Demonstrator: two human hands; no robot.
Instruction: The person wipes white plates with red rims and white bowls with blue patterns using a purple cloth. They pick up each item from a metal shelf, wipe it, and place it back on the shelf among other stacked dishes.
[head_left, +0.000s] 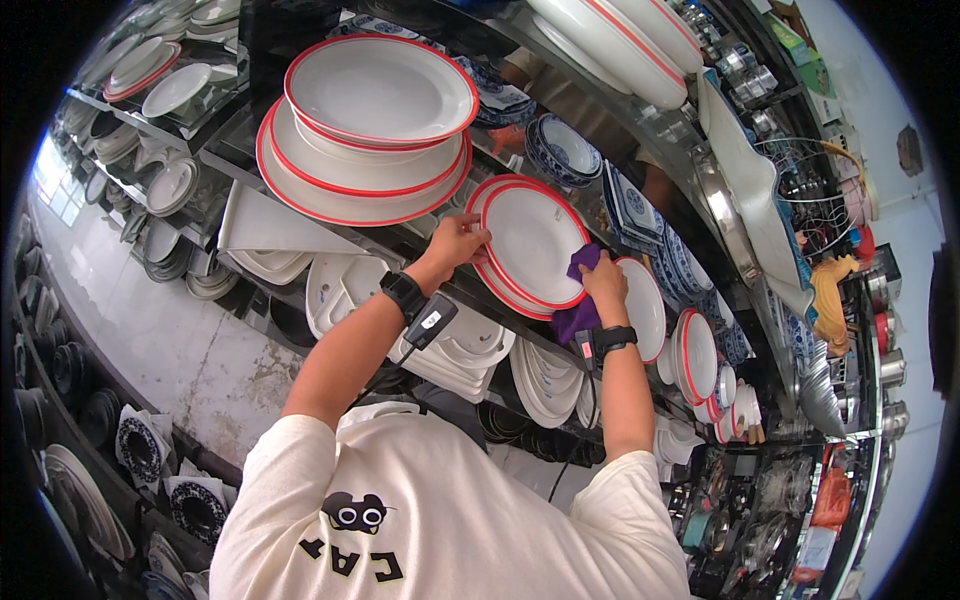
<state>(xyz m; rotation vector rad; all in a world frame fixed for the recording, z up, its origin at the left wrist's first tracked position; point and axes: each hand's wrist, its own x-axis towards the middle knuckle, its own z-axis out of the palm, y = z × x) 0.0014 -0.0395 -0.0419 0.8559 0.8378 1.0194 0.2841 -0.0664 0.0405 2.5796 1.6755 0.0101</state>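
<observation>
Before me on the shelf is a small stack of round white plates with red rims, the top plate (531, 244) facing up. My left hand (459, 241) grips the stack at its left edge, thumb over the rims. At the right edge my right hand (602, 285) holds a bunched purple cloth (576, 319), part of it lying on the top plate's rim. Left of this stack stands a taller pile of large red-rimmed oval plates (381, 88). Another red-rimmed plate (642, 307) is just right of my right hand.
Below are shelves with white divided trays (345, 289) and stacked white dishes (546, 382). Blue-and-white bowls (566, 146) stand behind. Large white dishes (622, 45) and a wavy-edged platter (742, 172) sit on the upper shelf, close above. More red-rimmed plates (697, 356) stand to the right.
</observation>
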